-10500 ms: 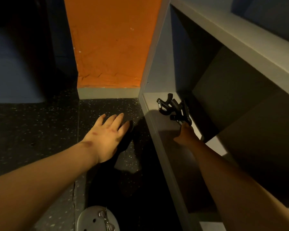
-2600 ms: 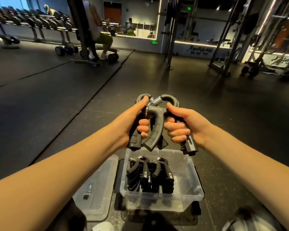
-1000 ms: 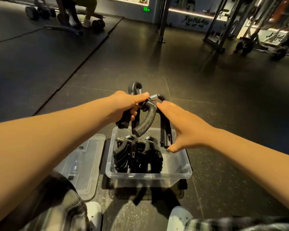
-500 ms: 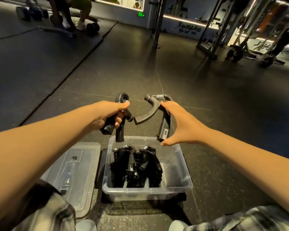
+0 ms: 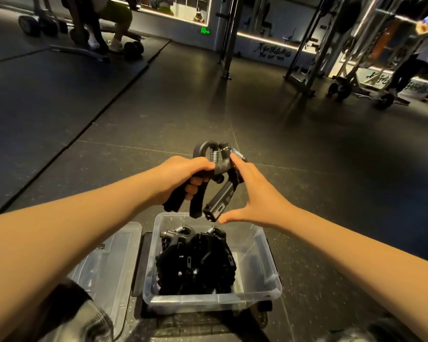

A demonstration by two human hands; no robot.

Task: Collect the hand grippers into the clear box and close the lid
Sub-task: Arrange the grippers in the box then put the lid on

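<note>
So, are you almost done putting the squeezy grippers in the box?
Partway. A bunch of hand grippers already sits in the clear box. The left hand grips one gripper and the right hand steadies a second gripper with straight fingers, both above the box. Left to do: drop those two in, then put on the lid, which lies on the floor beside the box.

I can read only "YOU GOT THIS" on the far wall (image 5: 274,58), beneath larger script I cannot make out.
</note>
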